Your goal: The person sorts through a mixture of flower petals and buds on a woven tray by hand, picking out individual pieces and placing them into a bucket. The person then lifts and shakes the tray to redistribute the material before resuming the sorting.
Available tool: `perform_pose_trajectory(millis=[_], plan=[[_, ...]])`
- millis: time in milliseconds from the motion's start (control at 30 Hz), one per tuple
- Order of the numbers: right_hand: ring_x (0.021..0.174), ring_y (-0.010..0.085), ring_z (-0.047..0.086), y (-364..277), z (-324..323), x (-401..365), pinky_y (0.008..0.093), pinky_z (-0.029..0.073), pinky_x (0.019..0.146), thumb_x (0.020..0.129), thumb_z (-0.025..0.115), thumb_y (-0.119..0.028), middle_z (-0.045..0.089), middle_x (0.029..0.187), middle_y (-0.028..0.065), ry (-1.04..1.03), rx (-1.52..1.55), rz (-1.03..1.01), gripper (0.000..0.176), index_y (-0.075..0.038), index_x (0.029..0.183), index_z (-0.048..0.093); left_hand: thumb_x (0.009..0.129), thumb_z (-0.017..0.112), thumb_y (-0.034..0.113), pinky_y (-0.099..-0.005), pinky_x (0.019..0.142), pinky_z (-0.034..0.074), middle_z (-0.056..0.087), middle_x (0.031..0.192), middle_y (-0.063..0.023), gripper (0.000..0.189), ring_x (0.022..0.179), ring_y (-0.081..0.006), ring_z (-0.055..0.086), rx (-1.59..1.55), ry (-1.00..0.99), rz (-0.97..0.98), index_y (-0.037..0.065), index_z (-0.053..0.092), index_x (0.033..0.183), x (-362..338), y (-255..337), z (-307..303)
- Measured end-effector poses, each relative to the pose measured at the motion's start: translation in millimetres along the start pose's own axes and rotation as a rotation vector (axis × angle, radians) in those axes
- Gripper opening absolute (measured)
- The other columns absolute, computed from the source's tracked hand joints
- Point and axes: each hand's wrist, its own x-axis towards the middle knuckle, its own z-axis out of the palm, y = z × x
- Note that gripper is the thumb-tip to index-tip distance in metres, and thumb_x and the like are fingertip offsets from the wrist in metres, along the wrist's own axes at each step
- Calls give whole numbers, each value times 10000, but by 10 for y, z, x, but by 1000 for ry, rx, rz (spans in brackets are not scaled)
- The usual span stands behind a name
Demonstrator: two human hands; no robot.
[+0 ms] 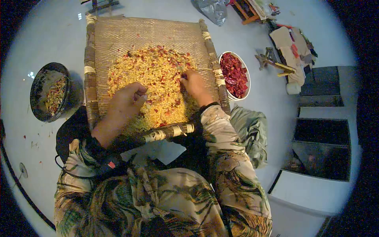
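On the pale floor I see a woven tray heaped with yellow seeds and red bits. My left hand rests half-curled on the heap and my right hand pinches into it; I cannot tell whether either grips anything. A white bowl of chillies touches the tray's right rim, a black bowl sits to its left, and steps are at far right.
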Motion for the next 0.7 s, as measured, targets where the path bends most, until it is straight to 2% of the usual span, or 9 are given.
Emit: perform_pose_trajectory(millis=[100,233,267,367,467,567,667,700], plan=[[803,370,598,-148,37,39,438,477,696,776,630,-242,634,849,183,-20,-49,78,229,-58,913,632,780,620,72,-333,662,494,615,832,-132,166,765,-242,618,24,-6,28,26,563,929,6,95,-57],[771,361,601,-234,-129,22,433,477,682,769,633,-241,624,834,193,-66,24,16,220,-72,911,636,778,607,76,-344,654,493,608,838,-138,160,757,-260,615,51,33,77,19,556,919,-30,148,-94],[710,308,626,-211,-112,27,388,495,624,794,629,-193,649,838,154,-26,118,40,174,-56,901,643,778,604,77,-349,653,492,606,836,-139,158,755,-265,613,37,24,59,17,555,915,-30,156,-101],[679,213,637,100,70,107,322,501,576,837,600,-128,662,855,85,-55,657,58,122,-39,908,646,773,601,79,-360,651,489,600,829,-140,154,747,-277,608,8,10,47,16,551,905,-39,187,-112],[716,160,633,-37,-160,44,287,518,591,873,554,-80,645,858,39,-161,1000,325,129,-13,964,616,765,606,74,-367,657,486,597,827,-142,156,746,-283,605,3,22,83,17,550,899,-40,175,-94],[773,190,639,-65,-310,-1,283,535,630,882,532,-71,636,910,76,-168,1175,413,180,-5,1045,574,761,612,72,-372,668,485,599,829,-143,160,760,-284,607,6,26,46,18,552,899,-48,143,-73],[869,227,633,-93,-397,-66,289,553,697,886,510,-52,612,981,118,-196,1610,449,214,13,1088,539,762,616,75,-376,676,485,603,828,-142,162,774,-283,611,29,27,49,20,555,902,-34,165,-71],[896,237,626,-92,-410,-85,294,554,719,884,507,-43,604,999,128,-192,1657,455,221,18,1095,531,763,617,77,-377,678,486,604,827,-142,163,776,-284,612,42,28,61,21,556,903,-30,141,-62]])
